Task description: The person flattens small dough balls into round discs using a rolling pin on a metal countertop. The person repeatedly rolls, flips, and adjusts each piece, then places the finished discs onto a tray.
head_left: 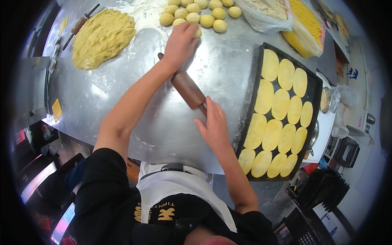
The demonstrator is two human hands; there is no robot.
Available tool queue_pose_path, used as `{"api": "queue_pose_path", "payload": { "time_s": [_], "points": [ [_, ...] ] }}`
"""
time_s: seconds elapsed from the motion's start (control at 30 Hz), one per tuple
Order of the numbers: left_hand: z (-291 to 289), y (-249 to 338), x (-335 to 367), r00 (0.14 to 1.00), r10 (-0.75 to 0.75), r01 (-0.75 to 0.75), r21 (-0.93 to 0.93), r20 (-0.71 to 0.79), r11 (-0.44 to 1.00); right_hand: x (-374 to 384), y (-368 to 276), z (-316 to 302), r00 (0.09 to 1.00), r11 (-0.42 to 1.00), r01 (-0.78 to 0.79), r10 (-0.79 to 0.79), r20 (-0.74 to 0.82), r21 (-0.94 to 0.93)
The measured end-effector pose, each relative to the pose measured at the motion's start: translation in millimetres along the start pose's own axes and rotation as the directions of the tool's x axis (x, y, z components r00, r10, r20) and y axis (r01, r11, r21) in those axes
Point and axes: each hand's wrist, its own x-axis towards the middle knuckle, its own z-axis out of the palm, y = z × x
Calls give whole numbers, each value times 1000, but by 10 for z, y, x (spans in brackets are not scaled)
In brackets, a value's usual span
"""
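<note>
My left hand [181, 45] reaches to the near edge of a cluster of yellow dough balls [192, 18]. Its fingers close on one dough ball [197, 33], partly hidden by the hand. Under my left wrist, a brown wooden rolling pin [188, 90] lies slantwise on the metal table. My right hand [215, 127] is at the pin's near handle, which runs between the thumb and fingers. To the right, a black baking tray [252, 107] carries several rows of flat oval dough pieces [280, 104].
A large yellow dough slab [104, 38] lies at the far left beside another rolling pin [81, 25]. White flour dusts the metal table [151, 139]. Lined containers of crumbly pale filling [271, 9] and yellow filling [304, 26] stand at the far right. A yellow scraper [56, 110] sits by the left edge.
</note>
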Motion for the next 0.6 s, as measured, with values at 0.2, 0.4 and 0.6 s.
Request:
{"api": "queue_pose_path", "payload": {
  "time_s": [0.2,0.4,0.6],
  "points": [
    [-1184,-121,-762,973,-229,226,-104,-19,969,9,-289,321,966,969,-239,244,-89,56],
    [-1754,-452,-1808,949,-56,42,54,311,998,-113,-205,475,888,897,-438,443,-123,66],
    [-1922,-460,-1520,946,-227,189,176,229,966,-608,-8,582,856,891,-446,399,-328,-79]
  ]
}}
